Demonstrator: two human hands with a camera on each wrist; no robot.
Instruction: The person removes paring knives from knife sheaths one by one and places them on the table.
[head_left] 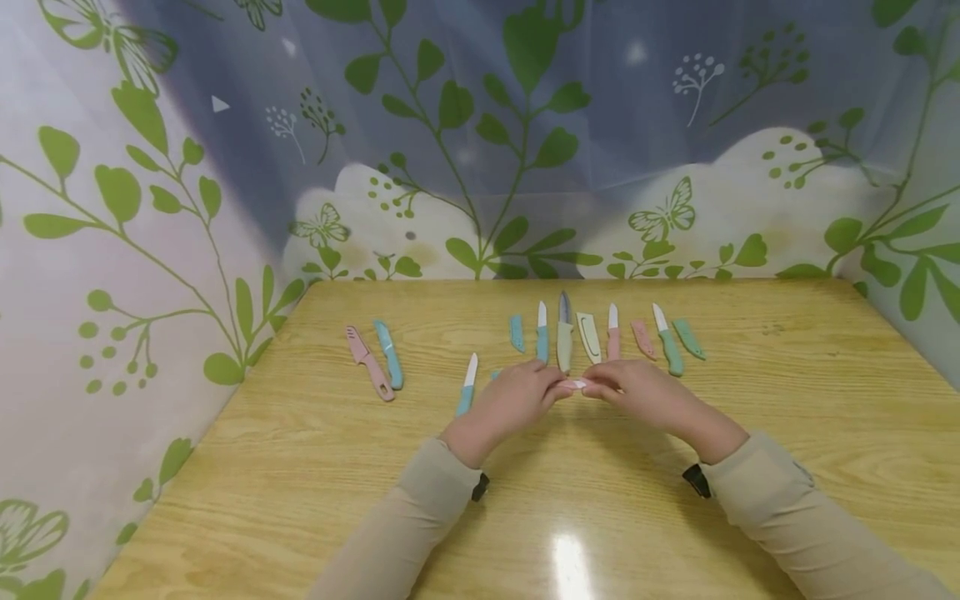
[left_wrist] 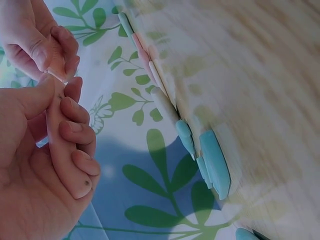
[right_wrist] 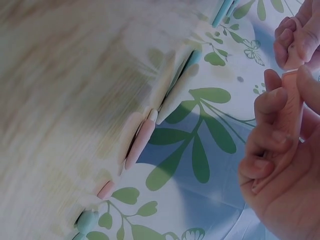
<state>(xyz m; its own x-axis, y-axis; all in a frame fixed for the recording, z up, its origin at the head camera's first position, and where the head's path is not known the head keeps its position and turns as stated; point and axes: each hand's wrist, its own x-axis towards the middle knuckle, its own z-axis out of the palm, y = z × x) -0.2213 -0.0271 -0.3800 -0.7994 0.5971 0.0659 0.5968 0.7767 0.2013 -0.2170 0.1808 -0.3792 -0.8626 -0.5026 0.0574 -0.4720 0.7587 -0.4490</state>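
Note:
Both hands meet above the near middle of the wooden table. My left hand [head_left: 520, 398] grips a slim pink sheath [left_wrist: 62, 145] with small dark holes, its fingers curled along it. My right hand [head_left: 648, 393] holds a small pink-handled knife [right_wrist: 289, 107], fingers wrapped round the handle. A short piece of white blade [head_left: 579, 384] shows between the two hands; the rest is hidden. Just beyond the hands lie a beige knife [head_left: 565, 333] with a dark blade, a cream sheath [head_left: 588, 337] and another pink knife [head_left: 613, 332].
Left of the hands lie a blue knife [head_left: 467, 385], a pink slotted tool [head_left: 367, 360] and a blue tool [head_left: 389, 354]. Behind are a blue sheath [head_left: 517, 333] and blue knife [head_left: 542, 335]. Rightward lie a pink sheath [head_left: 642, 338], green knife [head_left: 667, 342] and green sheath [head_left: 688, 337].

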